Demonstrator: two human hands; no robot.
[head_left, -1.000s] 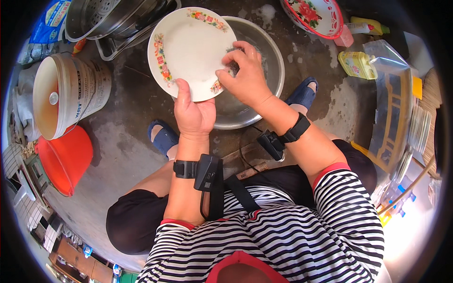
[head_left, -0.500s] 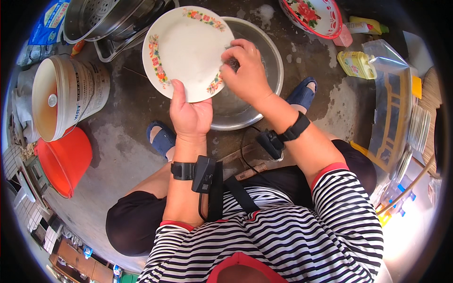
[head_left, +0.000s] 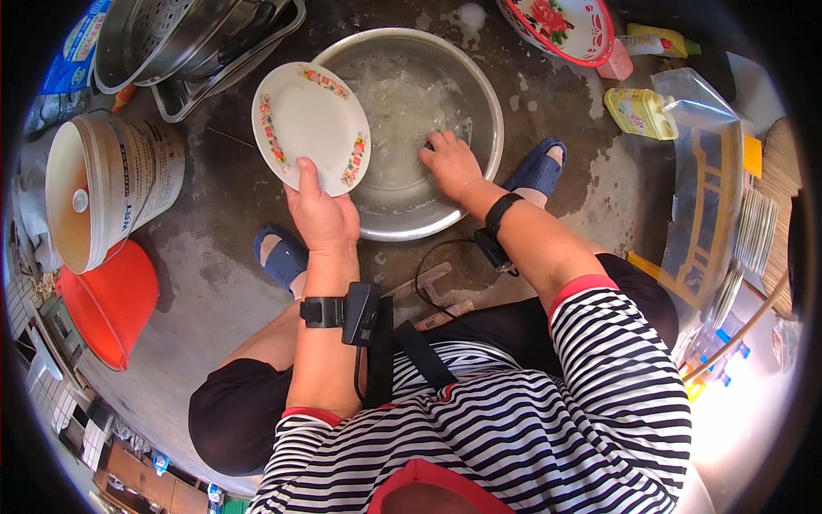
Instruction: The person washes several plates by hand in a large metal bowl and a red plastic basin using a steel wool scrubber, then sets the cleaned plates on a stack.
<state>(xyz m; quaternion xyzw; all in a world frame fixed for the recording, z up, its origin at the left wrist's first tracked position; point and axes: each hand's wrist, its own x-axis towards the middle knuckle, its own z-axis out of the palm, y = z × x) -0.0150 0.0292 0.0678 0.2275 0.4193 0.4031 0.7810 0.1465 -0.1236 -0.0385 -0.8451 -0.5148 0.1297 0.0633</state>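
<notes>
My left hand (head_left: 324,212) grips the lower edge of a white plate (head_left: 310,127) with floral patches on its rim, thumb on its face. The plate is tilted and held up beside and partly over the left rim of a wide metal basin (head_left: 491,101). Foamy, cloudy water (head_left: 394,111) lies in the basin. My right hand (head_left: 454,169) is low over the basin's right side, its fingers curled round a dark steel-wool scourer (head_left: 429,146), of which only a bit shows.
At left stand a white bucket (head_left: 158,163), a red bucket (head_left: 128,300) and stacked metal pots (head_left: 137,56). A floral enamel basin (head_left: 591,43) and a yellow bottle (head_left: 638,114) are at far right. Stacked plates (head_left: 757,231) stand right. My slippered feet flank the basin.
The plate has moved left and tipped away from over the basin. My right hand has left the plate's edge and dropped toward the water with the scourer.
</notes>
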